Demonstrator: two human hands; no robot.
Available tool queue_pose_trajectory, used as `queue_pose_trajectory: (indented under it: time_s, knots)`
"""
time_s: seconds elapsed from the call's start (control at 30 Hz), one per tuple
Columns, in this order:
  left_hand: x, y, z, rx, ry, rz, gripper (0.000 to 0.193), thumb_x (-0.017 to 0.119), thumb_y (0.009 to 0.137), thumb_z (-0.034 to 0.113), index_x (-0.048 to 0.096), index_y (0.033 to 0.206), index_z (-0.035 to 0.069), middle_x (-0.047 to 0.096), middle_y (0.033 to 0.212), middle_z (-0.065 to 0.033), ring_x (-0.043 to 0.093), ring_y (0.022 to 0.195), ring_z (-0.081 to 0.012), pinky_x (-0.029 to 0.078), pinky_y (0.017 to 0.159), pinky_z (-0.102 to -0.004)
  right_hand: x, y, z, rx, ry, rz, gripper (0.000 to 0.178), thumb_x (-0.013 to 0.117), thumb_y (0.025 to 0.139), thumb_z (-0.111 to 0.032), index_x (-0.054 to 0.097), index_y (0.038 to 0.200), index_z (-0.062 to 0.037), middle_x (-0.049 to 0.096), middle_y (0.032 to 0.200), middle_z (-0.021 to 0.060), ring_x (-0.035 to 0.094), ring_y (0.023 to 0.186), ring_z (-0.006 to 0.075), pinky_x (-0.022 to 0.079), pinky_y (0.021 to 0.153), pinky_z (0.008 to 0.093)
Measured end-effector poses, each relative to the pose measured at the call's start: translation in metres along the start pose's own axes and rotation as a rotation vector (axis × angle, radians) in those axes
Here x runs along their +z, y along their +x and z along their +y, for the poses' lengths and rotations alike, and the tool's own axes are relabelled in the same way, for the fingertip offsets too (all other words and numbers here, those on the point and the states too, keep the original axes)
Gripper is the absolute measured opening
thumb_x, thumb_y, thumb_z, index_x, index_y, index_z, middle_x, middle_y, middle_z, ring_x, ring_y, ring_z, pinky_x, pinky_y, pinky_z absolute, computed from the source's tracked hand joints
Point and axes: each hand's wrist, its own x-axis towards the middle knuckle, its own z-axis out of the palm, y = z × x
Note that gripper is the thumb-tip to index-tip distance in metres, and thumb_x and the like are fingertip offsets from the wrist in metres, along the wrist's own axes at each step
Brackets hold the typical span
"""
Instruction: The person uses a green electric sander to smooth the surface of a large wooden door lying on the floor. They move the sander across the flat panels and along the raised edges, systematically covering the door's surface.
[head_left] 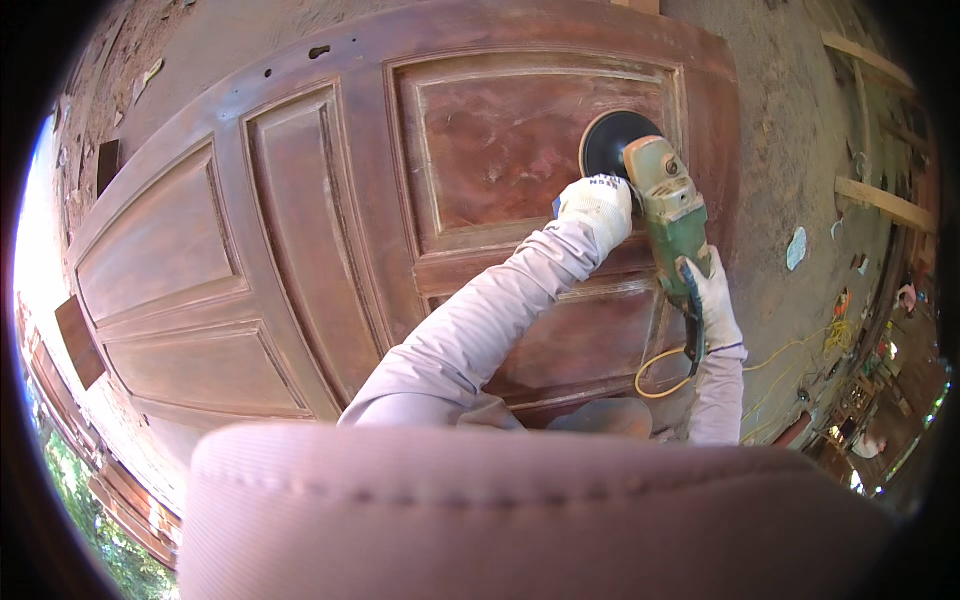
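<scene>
A green and tan angle sander [668,205] with a round black disc [612,143] rests over the upper right panel of a reddish-brown wooden door [400,215]. My left hand [597,207], in a white glove, is closed at the tool's side just behind the disc; the part it grips is hidden under the glove. My right hand [714,305], gloved too, wraps round the rear body and handle. The disc lies over the panel's right part, where the wood looks scuffed and dusty. From the tool's rear end runs a yellow cord [662,388].
The cord continues over the ground to a yellow tangle [838,335] at right. Pale lumber [885,203] lies at the far right, near a light scrap [796,248] on the dusty ground. A brown wood block [78,342] sticks out at the door's left edge.
</scene>
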Motion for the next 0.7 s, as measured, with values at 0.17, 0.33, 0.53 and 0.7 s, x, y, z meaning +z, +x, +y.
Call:
queue_pose_trajectory:
  time_s: [0.17,0.33,0.53,0.7]
  knots:
    - [0.005,-0.021,-0.025,-0.022,-0.013,0.078,0.025,0.059,0.087,0.021,0.076,0.102,0.01,0.074,0.103,-0.0167,0.071,0.099,-0.0348,0.057,0.085,-0.0454,0.035,-0.03,-0.027,0.005,-0.164,0.005,0.039,0.077,0.089,-0.016,0.053,0.118,-0.004,0.066,0.11,0.0081,0.064,0.096,0.0144,0.056,0.079,0.031]
    - [-0.019,-0.038,-0.037,-0.056,-0.032,0.108,0.025,0.062,0.084,0.021,0.075,0.101,0.009,0.074,0.101,-0.018,0.071,0.097,-0.0357,0.057,0.085,-0.0443,0.045,-0.017,-0.031,-0.067,-0.251,-0.003,0.051,0.08,0.087,-0.023,0.054,0.125,-0.0008,0.066,0.112,0.0094,0.06,0.098,0.0133,0.052,0.084,0.0304]
    - [-0.023,0.008,-0.016,-0.035,0.021,0.108,0.025,0.062,0.087,0.022,0.077,0.105,0.015,0.074,0.105,-0.0156,0.071,0.101,-0.0335,0.058,0.084,-0.0449,0.025,0.009,-0.035,-0.043,-0.154,0.038,0.048,0.081,0.087,-0.027,0.056,0.119,-0.0015,0.068,0.11,0.0104,0.063,0.094,0.014,0.053,0.079,0.0301]
    - [-0.014,0.008,0.005,-0.004,0.053,-0.005,0.028,0.064,0.087,0.026,0.077,0.108,0.014,0.074,0.109,-0.0144,0.071,0.104,-0.0327,0.058,0.083,-0.0478,0.007,-0.002,-0.006,-0.007,-0.059,0.105,0.047,0.081,0.087,-0.027,0.056,0.118,-0.003,0.067,0.107,0.009,0.063,0.088,0.014,0.054,0.072,0.0304]
